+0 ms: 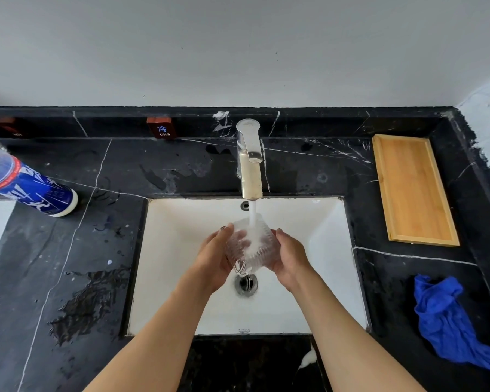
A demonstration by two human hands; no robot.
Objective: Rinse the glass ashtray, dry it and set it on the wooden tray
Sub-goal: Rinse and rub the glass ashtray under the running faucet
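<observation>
The clear ribbed glass ashtray (pixel 251 246) is held over the white sink (pixel 328 230), tilted towards me, with water from the chrome tap (pixel 249 162) running into it. My left hand (pixel 214 258) grips its left side and my right hand (pixel 290 260) grips its right side. An empty wooden tray (pixel 413 190) lies on the black marble counter to the right of the sink. A crumpled blue cloth (pixel 447 321) lies on the counter at the front right.
A blue and white bottle (pixel 31 188) stands at the left on the counter (pixel 96 250). A wet patch (pixel 88 301) spreads left of the sink. The drain (pixel 246 284) sits under the ashtray. A small COLD label (pixel 161 130) stands by the back ledge.
</observation>
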